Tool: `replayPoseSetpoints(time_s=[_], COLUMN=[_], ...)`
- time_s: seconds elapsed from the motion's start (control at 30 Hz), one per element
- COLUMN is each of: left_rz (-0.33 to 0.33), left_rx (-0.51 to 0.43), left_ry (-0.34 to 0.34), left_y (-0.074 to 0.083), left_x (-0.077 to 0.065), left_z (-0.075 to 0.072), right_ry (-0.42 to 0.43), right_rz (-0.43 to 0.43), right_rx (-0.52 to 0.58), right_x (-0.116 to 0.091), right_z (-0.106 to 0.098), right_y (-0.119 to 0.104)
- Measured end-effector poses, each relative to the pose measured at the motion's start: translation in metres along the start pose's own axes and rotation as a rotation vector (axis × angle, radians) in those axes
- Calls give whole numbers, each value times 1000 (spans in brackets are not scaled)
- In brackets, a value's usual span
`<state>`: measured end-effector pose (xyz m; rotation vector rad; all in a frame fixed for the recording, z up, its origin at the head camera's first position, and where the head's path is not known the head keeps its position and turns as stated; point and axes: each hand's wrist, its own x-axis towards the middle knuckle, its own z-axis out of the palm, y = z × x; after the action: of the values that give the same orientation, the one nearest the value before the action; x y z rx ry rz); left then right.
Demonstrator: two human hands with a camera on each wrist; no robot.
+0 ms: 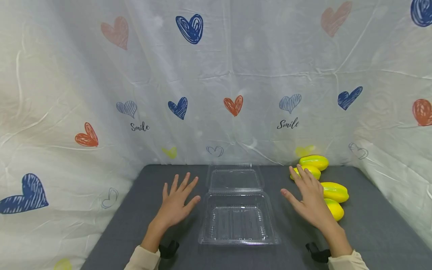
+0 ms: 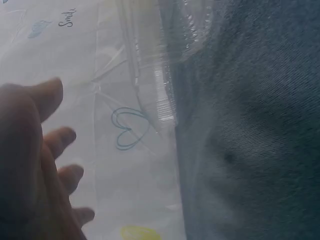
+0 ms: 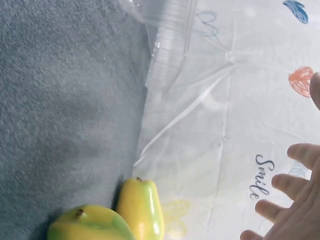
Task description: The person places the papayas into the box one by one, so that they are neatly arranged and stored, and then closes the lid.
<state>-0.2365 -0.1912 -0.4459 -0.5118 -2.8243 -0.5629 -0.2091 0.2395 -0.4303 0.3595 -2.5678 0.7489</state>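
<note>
A clear plastic clamshell box (image 1: 206, 221) stands on the grey table with its lid (image 1: 235, 188) folded back toward the curtain. To its left my left hand (image 1: 176, 204) hovers with fingers spread, touching nothing. My right hand (image 1: 309, 198) is held over the table on the other side, fingers spread too and holding nothing. Several glossy yellow-green, papaya-like fruits lie at the right; the front one (image 1: 335, 210) and its neighbour (image 1: 335, 192) are partly behind the right hand. In the right wrist view, two fruits (image 3: 141, 207) show at the bottom, apart from the fingers (image 3: 290, 186).
A white curtain (image 1: 256, 82) with printed hearts and "Smile" lettering hangs behind the table and along both sides. The grey tabletop (image 1: 135, 221) reaches back to the curtain. Each wrist carries a black strap mount (image 1: 168, 250).
</note>
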Motion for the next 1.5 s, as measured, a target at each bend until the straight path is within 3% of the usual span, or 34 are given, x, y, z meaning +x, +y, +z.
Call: replayPoseSetpoints(time_s=[0.47,0.8,1.0,1.27,1.5], left_rz=[128,184,166,172,189], left_rx=[-275,-276,-283,-280,-275], left_ry=[-265,-285,-290,-261,-242], left_y=[-5,-5,-7,-6,-8], left_x=[-11,-12,-14,-13,-13], left_z=[16,23,26,27,30], right_ry=[-13,-38,-17,-7,-92], right_rz=[-23,12,29,81,190], right_rx=[87,106,146,114,54], right_x=[-5,-6,-5,-7,-17], right_z=[11,9,-6,-27,-42], right_y=[0,7,17,42,65])
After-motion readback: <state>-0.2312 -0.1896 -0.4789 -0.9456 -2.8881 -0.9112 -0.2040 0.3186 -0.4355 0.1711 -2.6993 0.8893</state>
